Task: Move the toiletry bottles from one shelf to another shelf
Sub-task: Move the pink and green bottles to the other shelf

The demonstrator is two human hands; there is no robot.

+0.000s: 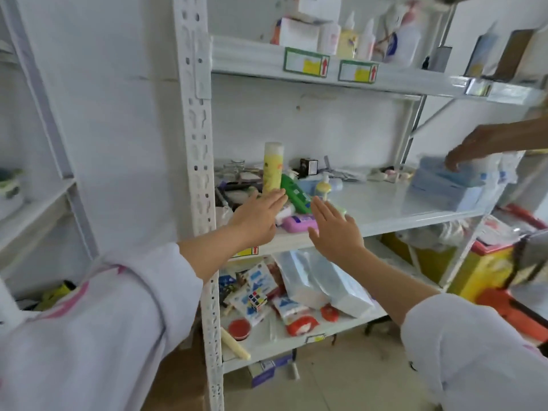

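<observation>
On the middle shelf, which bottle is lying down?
The green bottle, lying tilted on its side behind both hands. The tall yellow bottle and small yellow pump bottle stand upright.

Tall yellow bottle (273,167) upright on middle shelf (385,203); green bottle (295,194) lying beside it.

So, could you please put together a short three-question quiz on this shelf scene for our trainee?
1. True or false: the left hand is gripping the tall yellow bottle.
2. Which lies on its side on the middle shelf? A) green bottle B) tall yellow bottle C) small pump bottle
3. Fill in: the puzzle cube sits on the ___ shelf.

Key: 1 false, both hands, including the right hand, are open and empty; 2 A; 3 bottom.
</observation>
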